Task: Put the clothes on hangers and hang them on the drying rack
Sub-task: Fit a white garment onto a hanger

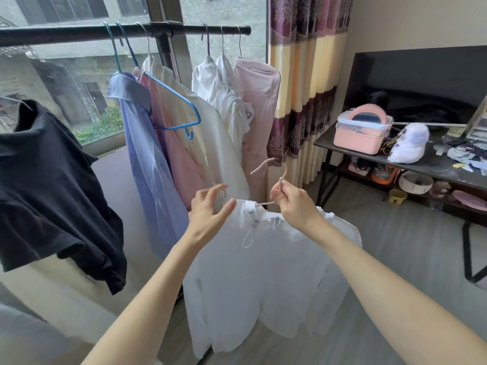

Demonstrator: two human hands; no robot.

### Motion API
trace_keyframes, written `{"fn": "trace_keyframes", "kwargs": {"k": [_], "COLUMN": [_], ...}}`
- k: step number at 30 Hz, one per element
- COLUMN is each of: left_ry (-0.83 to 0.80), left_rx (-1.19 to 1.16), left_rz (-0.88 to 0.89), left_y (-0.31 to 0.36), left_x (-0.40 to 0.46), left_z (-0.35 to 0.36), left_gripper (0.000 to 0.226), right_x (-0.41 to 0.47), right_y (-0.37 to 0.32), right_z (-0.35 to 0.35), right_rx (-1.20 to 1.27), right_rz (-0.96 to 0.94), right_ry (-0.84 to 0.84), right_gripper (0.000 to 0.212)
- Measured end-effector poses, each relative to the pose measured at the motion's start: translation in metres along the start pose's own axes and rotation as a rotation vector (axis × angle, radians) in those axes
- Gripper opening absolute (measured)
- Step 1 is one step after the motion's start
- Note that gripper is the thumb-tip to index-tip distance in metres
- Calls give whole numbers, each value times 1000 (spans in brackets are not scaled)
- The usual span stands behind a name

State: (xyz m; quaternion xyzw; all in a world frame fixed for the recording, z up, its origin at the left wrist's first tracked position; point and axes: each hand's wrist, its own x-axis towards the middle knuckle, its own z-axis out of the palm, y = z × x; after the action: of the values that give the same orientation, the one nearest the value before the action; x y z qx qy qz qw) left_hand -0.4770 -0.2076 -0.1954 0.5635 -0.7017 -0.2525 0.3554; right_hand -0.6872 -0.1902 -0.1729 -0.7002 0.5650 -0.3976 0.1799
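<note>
A white zip jacket (263,272) with drawcords hangs on a pale pink hanger (266,162) in front of me, below the rail. My right hand (292,204) grips the hanger's neck just above the collar. My left hand (210,206) hovers at the jacket's left shoulder, fingers spread and relaxed, holding nothing. The black drying rail (79,34) runs across the top. On it hang a black shirt (52,180), a blue shirt (147,143), a pink one, a cream one, white tops (221,93) and a pink garment (258,106). An empty blue hanger (176,101) hangs among them.
A window lies behind the rail. A purple and yellow curtain (308,75) hangs right of the clothes. At the right a dark table (432,164) carries a pink box (363,133), a white cap (408,146) and clutter, with items on its lower shelf.
</note>
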Motion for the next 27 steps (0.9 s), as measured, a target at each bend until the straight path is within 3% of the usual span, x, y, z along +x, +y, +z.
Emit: {"fn": "trace_keyframes", "kwargs": {"k": [2, 4, 7, 11, 14, 15, 17, 22, 25, 27], "left_ry": [-12, -15, 148, 96, 45, -31, -115, 122, 93, 4], "left_rx": [121, 261, 430, 380, 135, 16, -41, 124, 11, 115], "left_rz": [177, 320, 392, 281, 3, -108, -225, -213, -71, 69], "left_y": [17, 20, 8, 6, -13, -22, -37, -47, -32, -15], "left_x": [0, -3, -1, 7, 8, 7, 3, 12, 8, 7], "left_z": [11, 26, 27, 1, -10, -10, -9, -29, -32, -23], "left_gripper": [50, 39, 42, 69, 75, 63, 11, 17, 42, 53], "right_x": [-5, -6, -5, 0, 6, 7, 9, 11, 13, 15], "right_y": [-2, -4, -2, 11, 18, 19, 22, 25, 18, 7], "right_z": [5, 6, -3, -21, -27, -28, -29, -30, -29, -24], "right_rx": [44, 64, 100, 149, 210, 226, 210, 200, 208, 205], "right_rz": [-34, -65, -58, 12, 61, 75, 88, 118, 104, 75], "right_ry": [13, 41, 118, 179, 269, 302, 340, 290, 163, 82], "right_gripper": [15, 16, 17, 20, 24, 25, 24, 26, 29, 29]}}
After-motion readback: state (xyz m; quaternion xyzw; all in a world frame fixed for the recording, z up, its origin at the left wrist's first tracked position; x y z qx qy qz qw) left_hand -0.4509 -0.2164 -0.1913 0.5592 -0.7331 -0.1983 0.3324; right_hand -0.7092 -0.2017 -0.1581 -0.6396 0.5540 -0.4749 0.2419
